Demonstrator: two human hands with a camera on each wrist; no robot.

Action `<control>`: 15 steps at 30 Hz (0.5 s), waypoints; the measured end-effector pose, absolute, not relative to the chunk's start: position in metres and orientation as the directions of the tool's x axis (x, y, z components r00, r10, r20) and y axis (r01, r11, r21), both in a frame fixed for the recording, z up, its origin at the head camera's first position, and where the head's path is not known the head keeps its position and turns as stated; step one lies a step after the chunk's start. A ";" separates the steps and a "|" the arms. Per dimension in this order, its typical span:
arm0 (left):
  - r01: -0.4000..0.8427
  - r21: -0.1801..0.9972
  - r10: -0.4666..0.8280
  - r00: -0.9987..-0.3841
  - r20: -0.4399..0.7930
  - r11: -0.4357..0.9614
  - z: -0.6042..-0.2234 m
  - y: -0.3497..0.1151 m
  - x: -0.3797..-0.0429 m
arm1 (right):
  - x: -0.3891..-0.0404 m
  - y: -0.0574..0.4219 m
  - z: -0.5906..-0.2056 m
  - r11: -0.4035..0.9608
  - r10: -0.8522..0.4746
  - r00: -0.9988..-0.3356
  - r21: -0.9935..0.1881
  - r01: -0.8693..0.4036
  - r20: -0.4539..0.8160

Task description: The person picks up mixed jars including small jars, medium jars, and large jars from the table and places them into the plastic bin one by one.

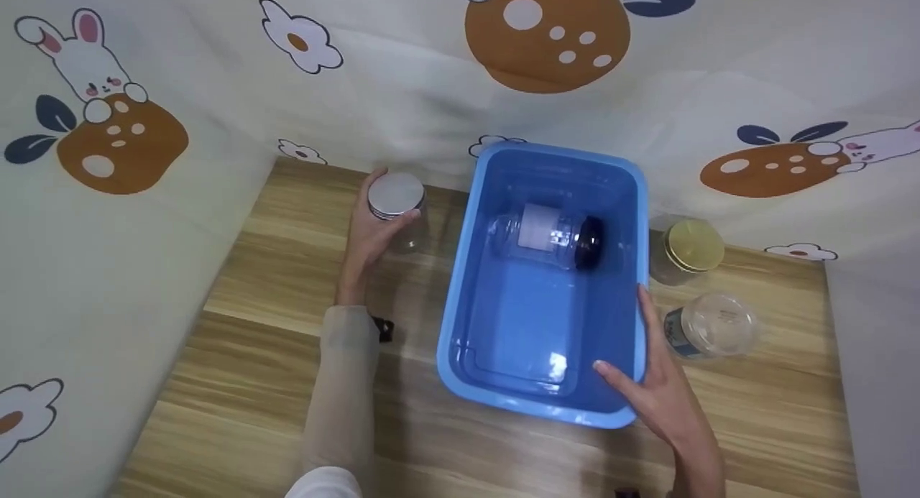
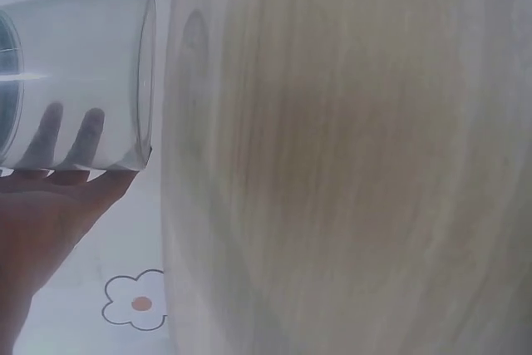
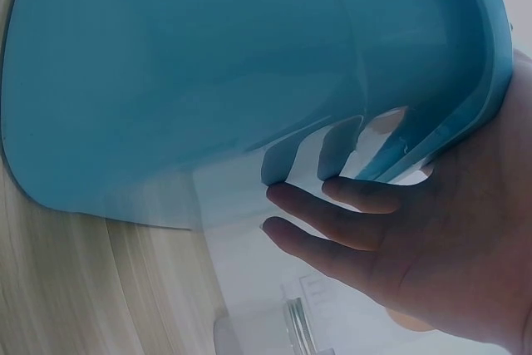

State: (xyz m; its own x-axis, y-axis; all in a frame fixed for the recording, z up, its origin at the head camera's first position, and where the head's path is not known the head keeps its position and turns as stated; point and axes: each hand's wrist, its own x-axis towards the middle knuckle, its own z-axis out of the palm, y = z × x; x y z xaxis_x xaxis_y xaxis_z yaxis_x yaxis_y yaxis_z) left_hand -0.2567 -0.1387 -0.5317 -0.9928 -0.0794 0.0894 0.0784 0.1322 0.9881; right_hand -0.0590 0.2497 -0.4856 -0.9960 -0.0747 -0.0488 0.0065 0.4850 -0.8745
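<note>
My left hand (image 1: 370, 228) grips a clear jar with a silver lid (image 1: 397, 195), left of the blue tub. In the left wrist view, fingers show through the clear wall of the jar (image 2: 83, 72), whose base is close to the tabletop; whether it touches is unclear. With the thumb inside and the fingers outside, my right hand (image 1: 665, 390) holds the right wall of the blue tub (image 1: 453, 318). Inside the tub, a clear jar with a dark lid and a pale label (image 1: 539, 228) lies on its side.
Right of the tub stand a gold-lidded jar (image 1: 693, 246) and a clear container with a dark teal label (image 1: 719, 325). A small black object (image 1: 384, 330) is beside the left forearm. Patterned cloth (image 1: 402, 74) borders the wooden tabletop (image 1: 273, 268) at the back and sides.
</note>
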 end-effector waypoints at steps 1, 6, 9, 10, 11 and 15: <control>0.077 0.988 -0.072 -0.994 0.087 0.132 -0.531 -0.138 -0.256 | -0.059 0.250 -0.486 0.487 -0.073 -0.996 -0.873 0.006 -0.048; 0.073 0.985 -0.048 -0.995 0.082 0.157 -0.522 -0.137 -0.254 | -0.060 0.251 -0.485 0.485 -0.072 -0.997 -0.874 -0.007 -0.031; 0.080 0.979 -0.040 -0.995 0.090 0.187 -0.518 -0.137 -0.252 | -0.060 0.251 -0.485 0.472 -0.070 -0.997 -0.882 -0.004 -0.034; 0.085 0.978 -0.039 -0.995 0.094 0.192 -0.517 -0.137 -0.252 | -0.060 0.251 -0.485 0.468 -0.069 -0.997 -0.884 0.000 -0.036; 0.089 0.977 -0.039 -0.994 0.098 0.195 -0.517 -0.137 -0.252 | -0.059 0.251 -0.486 0.466 -0.069 -0.997 -0.885 0.003 -0.040; 0.120 0.977 -0.038 -0.991 0.129 0.177 -0.519 -0.134 -0.251 | -0.057 0.250 -0.487 0.457 -0.066 -0.997 -0.889 0.013 -0.048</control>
State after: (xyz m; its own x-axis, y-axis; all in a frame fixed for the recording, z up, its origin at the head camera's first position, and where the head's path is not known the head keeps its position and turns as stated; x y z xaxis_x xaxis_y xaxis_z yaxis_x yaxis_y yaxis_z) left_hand -0.2512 -0.1341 -0.5186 -0.9909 -0.0381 0.1288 0.1202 0.1766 0.9769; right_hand -0.0574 0.2503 -0.4871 -0.9967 -0.0658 -0.0481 0.0127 0.4574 -0.8892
